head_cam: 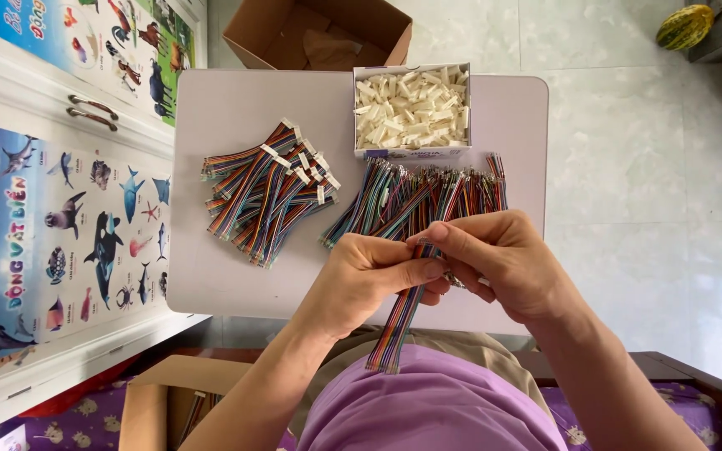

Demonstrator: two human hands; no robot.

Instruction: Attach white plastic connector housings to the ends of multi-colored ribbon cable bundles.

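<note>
**A:** Biggest thing first: the white table [211,276], seen from above. Far side of it holds a small open box [412,152] full of white plastic connectors [411,107]. A brown cardboard box [319,33] sits on the floor beyond the table.

**B:** And the wires?

**A:** Two heaps. On the left, a pile of finished cables [267,190], rainbow ribbons with white connectors already on their ends. Just near of the connector box, a spread of bare cables [415,199] with plain metal ends, no connectors that I can see.

**B:** So roughly where does it stand?

**A:** My guess is around halfway, both heaps look similar in size, with plenty of connectors left.

**B:** Hands?

**A:** Both are at the near edge, touching each other. The left hand [369,271] is closed around one rainbow ribbon cable [399,321], which hangs down toward the lap. The right hand [503,259] pinches its top end with fingertips – whether a connector's in there, can't tell.
</note>
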